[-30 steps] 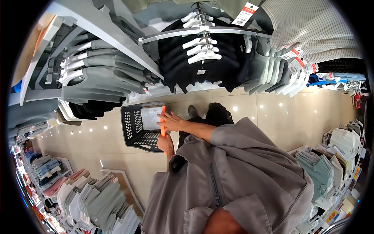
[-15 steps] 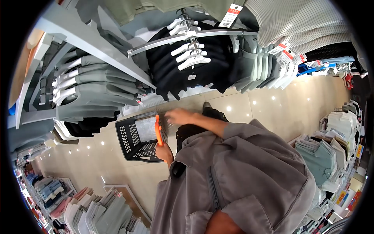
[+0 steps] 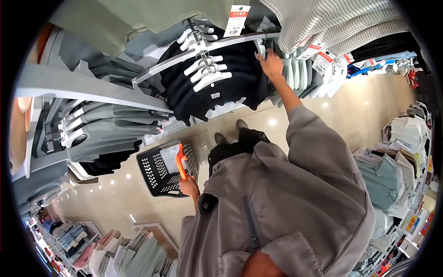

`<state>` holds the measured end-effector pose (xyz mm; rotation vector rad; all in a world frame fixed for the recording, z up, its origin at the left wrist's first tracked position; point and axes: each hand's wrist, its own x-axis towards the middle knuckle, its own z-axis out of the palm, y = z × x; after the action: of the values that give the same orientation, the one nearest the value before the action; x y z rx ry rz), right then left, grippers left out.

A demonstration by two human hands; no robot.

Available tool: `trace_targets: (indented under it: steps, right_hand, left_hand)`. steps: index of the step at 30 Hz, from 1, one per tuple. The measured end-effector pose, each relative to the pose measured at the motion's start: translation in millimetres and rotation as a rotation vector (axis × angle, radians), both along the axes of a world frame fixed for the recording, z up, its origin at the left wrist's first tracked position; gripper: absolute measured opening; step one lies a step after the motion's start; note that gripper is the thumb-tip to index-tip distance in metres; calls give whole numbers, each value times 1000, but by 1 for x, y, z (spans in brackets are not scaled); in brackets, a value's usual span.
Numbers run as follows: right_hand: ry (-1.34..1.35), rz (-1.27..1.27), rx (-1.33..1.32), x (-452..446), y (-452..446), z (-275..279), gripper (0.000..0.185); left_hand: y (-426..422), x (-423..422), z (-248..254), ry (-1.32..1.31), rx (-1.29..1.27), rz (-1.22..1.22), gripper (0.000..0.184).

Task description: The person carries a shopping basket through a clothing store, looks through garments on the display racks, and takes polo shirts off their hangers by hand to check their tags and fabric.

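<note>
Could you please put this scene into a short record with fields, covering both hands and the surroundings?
Setting: clothing shop aisle with glossy tiled floor
Left hand: closed around the orange handle of a dark perforated shopping basket
Right hand: raised to the rack, fingers by a white hanger; firm grip not clear
Centre rack: black tops on white hangers
Upper right: striped garments with red-and-white price tags
Lower right: folded clothes
</note>
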<state>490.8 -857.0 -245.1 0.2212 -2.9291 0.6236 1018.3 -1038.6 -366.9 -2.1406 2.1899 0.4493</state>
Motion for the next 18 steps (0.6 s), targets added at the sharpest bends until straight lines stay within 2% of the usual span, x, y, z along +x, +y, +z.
trace_targets:
  steps: [2, 3, 5, 7, 11, 14, 16, 18]
  right_hand:
    - [-102, -8, 100, -17, -5, 4, 53]
    - [-110, -5, 93, -24, -5, -2, 53]
    - [110, 47, 135, -40, -2, -22, 48]
    - [103, 80, 111, -49, 2, -25, 48]
    - [-174, 107, -35, -68, 22, -33, 54]
    - [-82, 76, -131, -88, 48, -54, 51]
    - [-179, 165, 137, -100, 58, -50, 47]
    - [-132, 181, 132, -104, 59, -53, 46]
  left_hand:
    - [-1, 4, -12, -1, -26, 7, 27]
    - [-1, 5, -13, 8, -45, 13, 27]
    - [1, -2, -2, -10, -35, 23, 28]
    - [4, -6, 6, -6, -46, 14, 28]
    - [7, -14, 9, -56, -71, 64, 26]
    - [6, -17, 10, -94, -52, 79, 26]
    - [7, -18, 6, -110, -59, 89, 26]
    - [7, -17, 3, -98, -82, 66, 26]
